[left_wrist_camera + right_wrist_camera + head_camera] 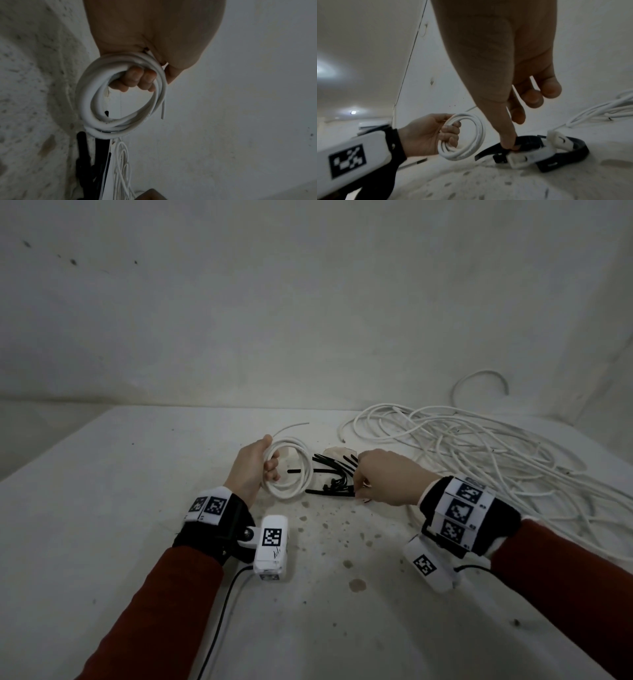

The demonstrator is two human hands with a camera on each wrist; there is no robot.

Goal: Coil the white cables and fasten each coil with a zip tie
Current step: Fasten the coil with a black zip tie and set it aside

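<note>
My left hand (pixel 251 470) grips a small coil of white cable (pixel 286 494) and holds it upright just above the table, fingers curled through the ring (pixel 85 101). One short cable end sticks out past the coil. To its right lies a heap of black zip ties (pixel 334 481). My right hand (pixel 383 477) reaches down into that heap, thumb and forefinger pinching one black zip tie (pixel 529 140), the other fingers loosely spread. The right wrist view also shows the coil (pixel 477 135) beside the ties.
A big loose tangle of white cable (pixel 479 446) covers the table's right side behind my right arm. White plastic pieces (pixel 520 159) lie among the black ties. The white table (pixel 137 508) is stained and meets walls at the back and right.
</note>
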